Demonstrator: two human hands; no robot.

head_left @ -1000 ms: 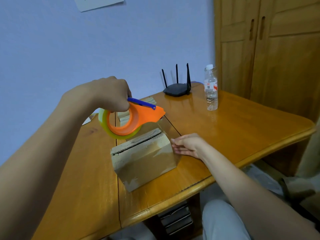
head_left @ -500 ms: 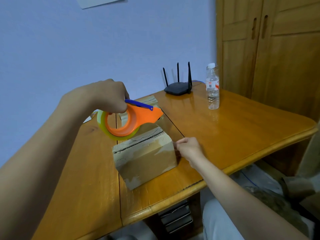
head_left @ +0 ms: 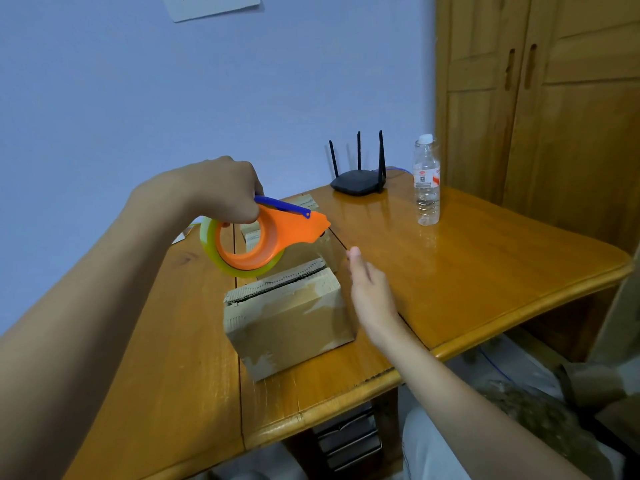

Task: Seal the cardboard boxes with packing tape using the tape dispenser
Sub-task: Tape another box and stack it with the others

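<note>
A: State the box position.
B: The box point(head_left: 289, 317) stands on the tabletop point(head_left: 485, 271) near its front edge. The top seam is a dark slit between the flaps. Pale, torn patches mark the front face.

A: State the dispenser position.
B: The dispenser point(head_left: 266, 237) is orange with a blue lever. It carries a yellowish tape roll. It is held in the air above the box's far left corner, nose pointing right. No contact with the box is visible.

A: Hand status?
B: The left hand point(head_left: 221, 192) grips the dispenser from above, fingers curled through the ring. The right hand point(head_left: 369, 289) is released, fingers straight and extended along the box's right side, just beside it. It holds nothing. Contact with the box cannot be confirmed.

A: Other items?
B: More cardboard point(head_left: 308, 202) lies behind the dispenser. A black router point(head_left: 358, 180) with three antennas sits at the rear of the tabletop. A clear bottle point(head_left: 427, 181) stands upright to its right. A wooden wardrobe point(head_left: 554, 116) stands behind.
</note>
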